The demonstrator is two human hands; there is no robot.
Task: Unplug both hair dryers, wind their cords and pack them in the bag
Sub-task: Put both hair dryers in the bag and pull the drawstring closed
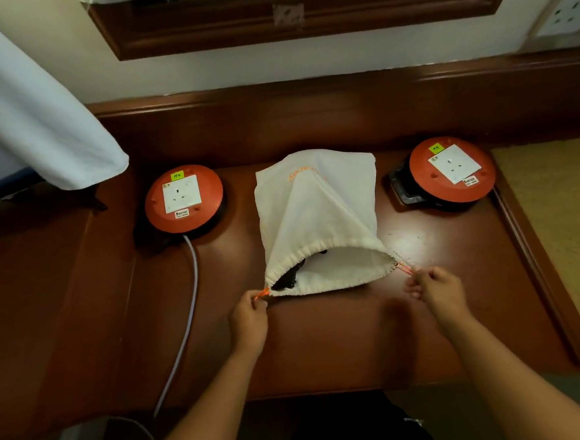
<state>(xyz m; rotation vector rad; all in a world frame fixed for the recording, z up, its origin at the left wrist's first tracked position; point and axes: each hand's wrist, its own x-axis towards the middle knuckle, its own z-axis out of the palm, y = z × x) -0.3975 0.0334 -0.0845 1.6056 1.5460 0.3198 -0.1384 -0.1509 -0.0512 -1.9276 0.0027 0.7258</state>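
Two hands grip the orange drawstrings of a white bag [319, 214] at table [324, 337] centre: left hand [249, 317] pinching at 8 o'clock, right hand [439, 290] at 4 o'clock. Black contents show in the mouth. Flanking red cord reels [184, 198] read "5 METERS"; bag lettering illegible.

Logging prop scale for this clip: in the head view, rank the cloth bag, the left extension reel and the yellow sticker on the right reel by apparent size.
1. cloth bag
2. left extension reel
3. yellow sticker, clearly smallest
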